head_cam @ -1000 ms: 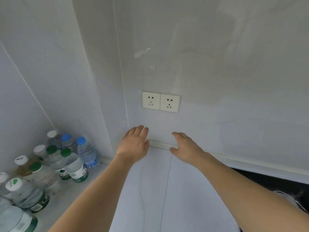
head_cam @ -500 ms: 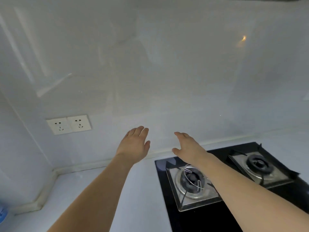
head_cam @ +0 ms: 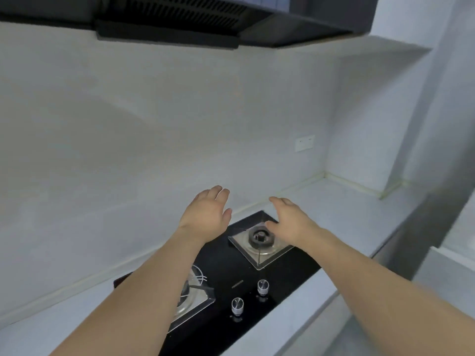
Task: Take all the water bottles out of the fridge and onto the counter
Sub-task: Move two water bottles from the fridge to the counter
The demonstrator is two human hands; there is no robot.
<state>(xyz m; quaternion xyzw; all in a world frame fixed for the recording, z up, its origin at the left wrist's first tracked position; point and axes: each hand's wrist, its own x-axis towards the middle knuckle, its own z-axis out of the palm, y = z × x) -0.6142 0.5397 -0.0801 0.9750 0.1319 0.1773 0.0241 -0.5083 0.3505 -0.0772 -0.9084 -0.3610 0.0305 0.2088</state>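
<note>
Pale wall panels back a white counter that runs to a corner at the right. Set into the counter is a black glass hob with two burners: the far burner sits on a steel plate, and the near burner is partly hidden under the person's left forearm. Two silver knobs stand along the hob's front edge, side by side. Above, a black hood overhangs the hob. A white socket is fixed to the wall near the corner.

Both bare arms reach forward over the hob. The left hand is held out flat, fingers straight and close together, palm down, holding nothing. The right hand is likewise spread and relaxed, fingers extended, thumb just above the far burner, holding nothing. The two hands are near each other but apart. Whether either hand touches the hob cannot be told.

No bottle and no fridge appear in view, so their place cannot be told.
</note>
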